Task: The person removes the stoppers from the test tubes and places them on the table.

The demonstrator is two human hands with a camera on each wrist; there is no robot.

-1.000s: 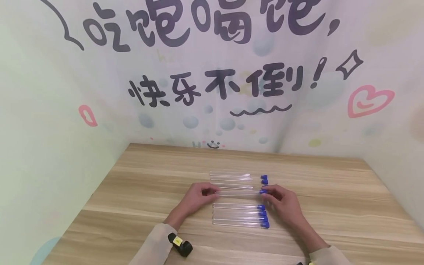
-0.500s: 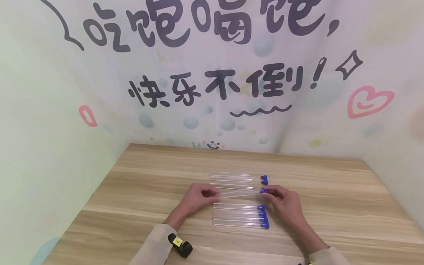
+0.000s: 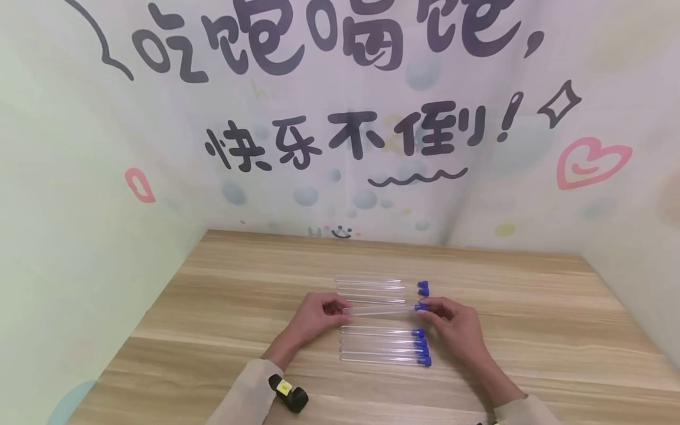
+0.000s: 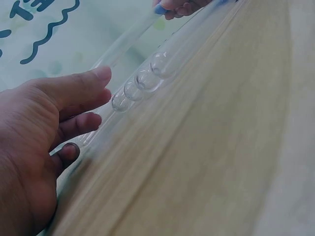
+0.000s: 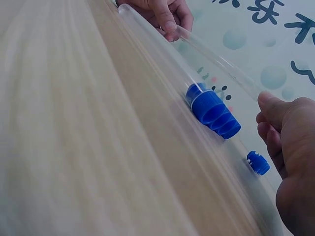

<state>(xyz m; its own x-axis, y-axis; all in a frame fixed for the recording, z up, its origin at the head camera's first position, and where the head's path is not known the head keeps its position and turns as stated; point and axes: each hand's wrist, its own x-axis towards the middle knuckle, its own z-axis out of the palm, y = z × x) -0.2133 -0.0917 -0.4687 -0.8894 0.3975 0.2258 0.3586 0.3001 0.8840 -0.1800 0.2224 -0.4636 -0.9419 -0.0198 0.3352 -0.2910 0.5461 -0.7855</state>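
Observation:
A clear test tube (image 3: 379,310) is held level between my two hands, in the gap between two groups of tubes. My left hand (image 3: 314,319) pinches it near the rounded end. At the other end, the fingers of my right hand (image 3: 458,324) pinch its blue cap (image 4: 159,9), which sits at the tube's mouth. Nearer to me lie several tubes (image 3: 377,344) side by side with blue caps on. Beyond the held tube lie uncapped tubes (image 3: 370,288). Loose blue caps (image 3: 423,292) stand off their open ends, partly hidden by my right fingers.
The wood-grain table (image 3: 239,265) reaches back to a printed cloth (image 3: 297,200) with dark lettering. A black camera strap (image 3: 289,394) is on the left wrist. In the right wrist view, one loose cap (image 5: 258,163) lies just below the right hand.
The held tube has tipped slightly, its capped end rising, then shifted a little to the left. Both hands stay almost in place, and the tubes lying on the table have not moved.

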